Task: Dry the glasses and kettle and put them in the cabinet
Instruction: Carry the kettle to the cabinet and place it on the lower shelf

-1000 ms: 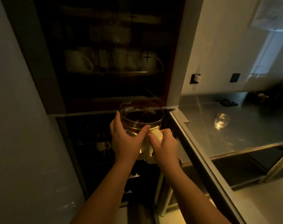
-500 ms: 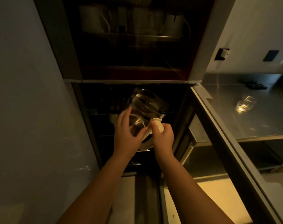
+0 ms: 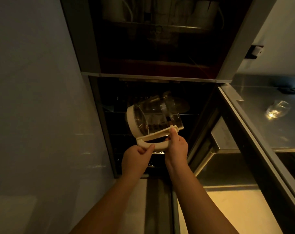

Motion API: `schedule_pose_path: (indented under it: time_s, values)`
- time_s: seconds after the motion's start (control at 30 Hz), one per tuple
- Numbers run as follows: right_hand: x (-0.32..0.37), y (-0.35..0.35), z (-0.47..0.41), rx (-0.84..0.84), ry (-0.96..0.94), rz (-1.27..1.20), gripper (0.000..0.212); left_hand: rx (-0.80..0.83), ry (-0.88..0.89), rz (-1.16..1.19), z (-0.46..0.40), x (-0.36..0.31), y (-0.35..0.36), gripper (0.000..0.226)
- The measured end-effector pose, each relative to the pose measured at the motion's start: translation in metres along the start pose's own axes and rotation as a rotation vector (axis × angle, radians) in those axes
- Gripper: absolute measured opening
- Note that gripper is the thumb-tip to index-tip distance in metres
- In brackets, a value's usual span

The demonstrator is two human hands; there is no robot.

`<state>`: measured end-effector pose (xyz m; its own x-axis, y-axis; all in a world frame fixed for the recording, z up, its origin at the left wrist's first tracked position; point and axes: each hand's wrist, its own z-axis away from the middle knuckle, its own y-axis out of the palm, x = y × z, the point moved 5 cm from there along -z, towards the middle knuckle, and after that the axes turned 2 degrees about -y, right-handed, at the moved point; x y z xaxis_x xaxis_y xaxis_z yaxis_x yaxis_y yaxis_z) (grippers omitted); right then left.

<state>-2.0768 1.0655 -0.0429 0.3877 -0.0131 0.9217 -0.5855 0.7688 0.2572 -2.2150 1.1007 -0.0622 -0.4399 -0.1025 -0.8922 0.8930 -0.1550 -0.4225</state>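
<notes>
A clear glass kettle (image 3: 153, 115) with a cream base and cream handle lies tipped on its side in front of the dark lower cabinet (image 3: 153, 98). Its mouth points right and its base faces left. My left hand (image 3: 137, 157) pinches the lower bend of the handle. My right hand (image 3: 176, 147) grips the handle's upper end near the rim. One clear glass (image 3: 276, 109) lies on its side on the steel counter (image 3: 261, 125) at the right. No cloth shows in either hand.
The upper cabinet shelf holds several white mugs (image 3: 160, 10). The lower cabinet has wire racks (image 3: 143, 134) with dim items behind the kettle. A pale panel (image 3: 33, 98) stands at the left. A wall socket (image 3: 254, 52) sits above the counter.
The kettle has gone from upright to lying on its side, lowered toward the lower cabinet. My left hand has slid from the glass body to the handle. The view has tilted downward.
</notes>
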Motion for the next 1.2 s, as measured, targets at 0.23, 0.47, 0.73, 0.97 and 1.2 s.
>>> schedule_pose_path:
  time_s: [0.23,0.47,0.73,0.97,1.2]
  values:
    - [-0.007,0.003,-0.001,0.033,0.153,-0.248,0.017,0.272,-0.433,0.872,-0.009,-0.003,0.019,0.025]
    - [-0.011,0.007,-0.003,0.085,0.240,-0.396,0.016,0.370,-0.519,1.314,-0.015,-0.009,0.020,0.030]
    - [-0.022,0.010,-0.012,0.190,0.258,-0.403,0.028,0.403,-0.294,1.153,-0.028,-0.023,0.010,0.053]
    - [-0.010,0.012,-0.010,0.308,0.125,0.195,0.038,0.344,-0.085,1.024,-0.035,-0.050,-0.003,0.032]
    - [0.002,0.014,-0.004,0.287,-0.451,0.667,0.016,0.240,-0.103,0.987,-0.042,-0.045,-0.004,0.030]
